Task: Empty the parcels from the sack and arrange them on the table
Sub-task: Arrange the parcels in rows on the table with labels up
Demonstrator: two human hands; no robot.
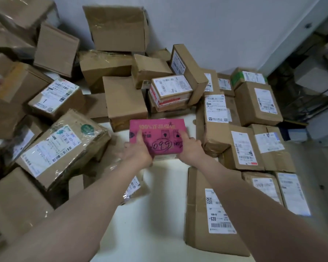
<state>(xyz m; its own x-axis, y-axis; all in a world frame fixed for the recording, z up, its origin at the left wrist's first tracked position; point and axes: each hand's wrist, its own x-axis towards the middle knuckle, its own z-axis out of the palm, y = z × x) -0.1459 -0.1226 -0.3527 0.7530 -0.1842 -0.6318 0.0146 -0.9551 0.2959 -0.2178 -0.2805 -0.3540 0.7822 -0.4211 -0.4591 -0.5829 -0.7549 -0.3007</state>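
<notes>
We log the pink parcel (157, 136) at frame centre, long axis left-to-right, pinched at its near corners by left grip (138, 150) and right grip (190, 148), thumbs on top, both equally near, with bare surface (159, 195) toward lower centre.

The counter (159, 214) carries parcels on three sides of a bare centre strip.

- **Left:** a loose pile of boxes (64, 148), tilted and overlapping.
- **Right:** boxes in close rows (257, 103), sides touching, with a long box (201, 214) nearest the viewer.
- **Rear:** stacked boxes (117, 25) against the wall (216, 21).
- **Centre:** a flat parcel (155, 127), with the left hand (138, 151) at its left edge and the right hand (190, 148) at its right edge.
</notes>
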